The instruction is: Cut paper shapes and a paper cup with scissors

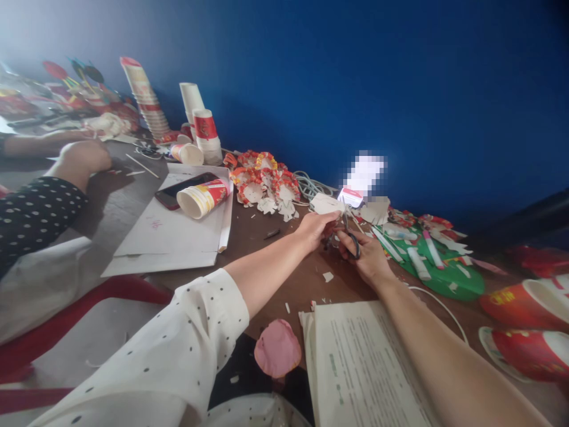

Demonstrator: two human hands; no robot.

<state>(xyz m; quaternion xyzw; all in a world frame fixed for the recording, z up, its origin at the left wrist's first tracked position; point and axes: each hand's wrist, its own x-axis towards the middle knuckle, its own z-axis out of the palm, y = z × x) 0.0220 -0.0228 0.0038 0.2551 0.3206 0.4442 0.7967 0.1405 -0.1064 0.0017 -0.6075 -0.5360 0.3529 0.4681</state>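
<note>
My left hand (316,228) is closed on a piece of white paper (326,204), perhaps cut from a paper cup. In my right hand (365,254) is a pair of scissors (354,244) with dark handles, its blades pointing up beside the paper. Both hands are close together over the brown table (284,284). Just behind them a bright phone-like screen (362,178), blurred out, leans against the blue wall. To the left of my left hand lies a heap of red and white fringed cup pieces (267,181). Small paper scraps (328,277) lie below my hands.
A green round board (462,281) at right carries markers and scraps. Printed papers (362,362) and a pink paper round (278,349) are near me. Stacked paper cups (208,139) stand back left, behind a white box lid (164,237) with a phone (178,193). Another person's hand (84,157) is far left.
</note>
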